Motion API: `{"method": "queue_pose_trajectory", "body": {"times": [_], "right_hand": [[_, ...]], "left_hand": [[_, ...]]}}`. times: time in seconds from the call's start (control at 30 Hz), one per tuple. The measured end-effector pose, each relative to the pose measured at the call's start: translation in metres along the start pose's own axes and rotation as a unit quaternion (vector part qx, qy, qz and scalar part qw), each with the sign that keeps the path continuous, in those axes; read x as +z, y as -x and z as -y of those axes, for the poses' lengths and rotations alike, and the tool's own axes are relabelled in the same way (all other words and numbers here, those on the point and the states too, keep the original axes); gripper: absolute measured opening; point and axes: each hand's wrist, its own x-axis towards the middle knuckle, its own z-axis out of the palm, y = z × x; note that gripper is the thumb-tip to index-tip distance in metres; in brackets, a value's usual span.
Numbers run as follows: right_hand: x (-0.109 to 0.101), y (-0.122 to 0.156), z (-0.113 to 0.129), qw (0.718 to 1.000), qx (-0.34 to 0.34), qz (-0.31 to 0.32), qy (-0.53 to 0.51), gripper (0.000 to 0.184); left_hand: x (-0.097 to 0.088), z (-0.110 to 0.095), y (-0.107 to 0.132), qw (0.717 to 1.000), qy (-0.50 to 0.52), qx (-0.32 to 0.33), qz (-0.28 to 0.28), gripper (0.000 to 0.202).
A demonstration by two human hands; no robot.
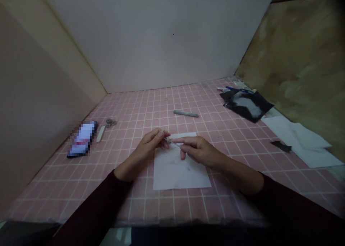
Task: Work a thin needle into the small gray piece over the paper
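Both hands meet over a white sheet of paper [183, 174] that carries faint grey smudges. My left hand [153, 140] is closed, its fingers pinching a small pale piece [168, 140] too small to name. In the pinch of my right hand [198, 149] is a thin metallic rod-like tool [175, 144], its far end at the small piece. Whether the tip touches or enters the piece I cannot tell. Part of the tool is hidden by the right fingers.
A grey bar [185, 113] lies beyond the paper. At left are a phone [82, 138], a white strip [100, 133] and small grey bits [110, 123]. Right are a black sheet with white powder [258, 98], white papers [293, 138] and a dark scrap [281, 145]. Walls enclose the pink checked tabletop [129, 113].
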Motion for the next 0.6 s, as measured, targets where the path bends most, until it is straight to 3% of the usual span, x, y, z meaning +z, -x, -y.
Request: {"method": "queue_pose_trajectory", "body": {"times": [0.23,0.47,0.6], "right_hand": [[0.004,0.005,-0.003,0.99,-0.068,-0.027,0.118,0.04],[0.006,0.01,0.005,0.976,-0.139,-0.04,0.164,0.04],[0.005,0.014,0.006,0.954,-0.169,-0.044,0.244,0.043]], "left_hand": [[-0.003,-0.002,0.002,0.998,-0.03,-0.004,0.054,0.019],[-0.005,-0.002,0.005,0.994,0.086,-0.042,0.051,0.019],[-0.004,-0.004,0.004,0.987,0.14,-0.068,0.049,0.02]]}}
